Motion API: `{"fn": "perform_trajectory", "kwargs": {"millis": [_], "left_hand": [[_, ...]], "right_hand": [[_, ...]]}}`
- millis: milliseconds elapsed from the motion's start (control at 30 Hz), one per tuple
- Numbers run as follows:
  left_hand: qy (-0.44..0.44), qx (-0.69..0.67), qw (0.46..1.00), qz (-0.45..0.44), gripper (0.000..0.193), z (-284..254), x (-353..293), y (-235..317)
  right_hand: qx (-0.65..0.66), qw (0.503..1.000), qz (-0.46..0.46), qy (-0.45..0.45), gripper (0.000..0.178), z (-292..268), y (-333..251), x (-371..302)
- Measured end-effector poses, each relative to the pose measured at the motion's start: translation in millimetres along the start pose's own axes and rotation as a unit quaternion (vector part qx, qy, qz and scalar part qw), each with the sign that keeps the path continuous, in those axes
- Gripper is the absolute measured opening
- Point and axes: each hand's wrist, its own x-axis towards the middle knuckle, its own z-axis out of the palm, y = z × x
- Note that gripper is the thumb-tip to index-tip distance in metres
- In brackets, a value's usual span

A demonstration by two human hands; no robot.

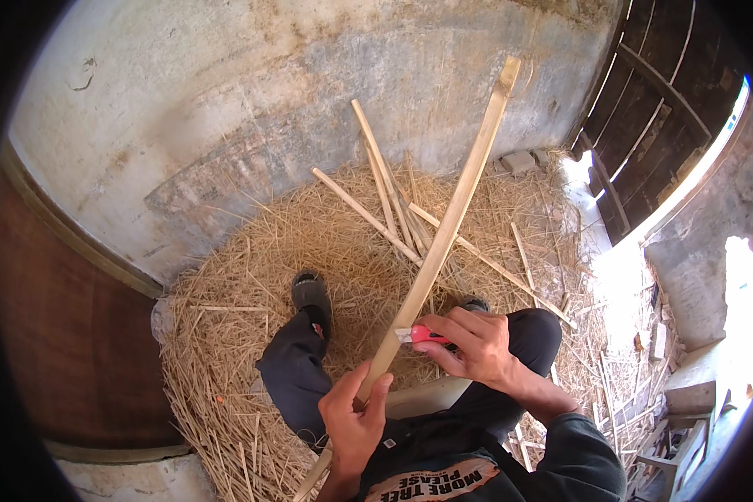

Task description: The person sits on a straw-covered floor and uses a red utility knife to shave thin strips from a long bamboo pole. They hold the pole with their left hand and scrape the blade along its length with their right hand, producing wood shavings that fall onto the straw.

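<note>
A long pale split-bamboo strip [453, 213] slants from my lap up and away to the right, its far end raised before the wall. My left hand [356, 418] is closed round its lower part, with the thumb along the near side. In my right hand [477, 345] is a red utility knife [427, 335], gripped by its handle. The short blade lies against the right edge of the strip, a little above my left hand. My fingers partly cover the knife's handle. The lower end of the strip passes behind my left forearm.
Straw-like shavings [234, 268] cover the floor round my feet. Several loose strips [368, 213] lean and lie beyond my knees. A stained wall [309, 92] rises ahead, a brick [520, 161] at its foot. Dark wooden boards [669, 75] stand at the far right, a brown panel [67, 335] at left.
</note>
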Motion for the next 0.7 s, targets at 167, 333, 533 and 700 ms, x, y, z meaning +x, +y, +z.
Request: {"fn": "perform_trajectory", "kwargs": {"millis": [167, 333, 533, 700], "left_hand": [[-0.003, 0.001, 1.0, 0.001, 0.027, -1.5, -0.7, 3.0], [-0.009, 0.006, 1.0, -0.004, 0.027, -5.1, -3.3, 5.0], [-0.006, 0.004, 1.0, -0.007, 0.027, -5.8, -8.2, -1.7], [-0.02, 0.025, 0.999, -0.013, 0.029, -10.3, -11.5, -3.4]], "right_hand": [[-0.002, 1.0, 0.016, 0.012, 0.029, -2.5, 1.0, 2.3], [0.004, 0.999, 0.023, 0.025, 0.028, -4.9, 6.2, 6.9], [-0.005, 0.999, 0.028, 0.018, 0.028, -8.2, 11.0, 12.1], [-0.016, 0.998, 0.039, 0.045, 0.029, -8.6, 25.5, 13.1]]}}
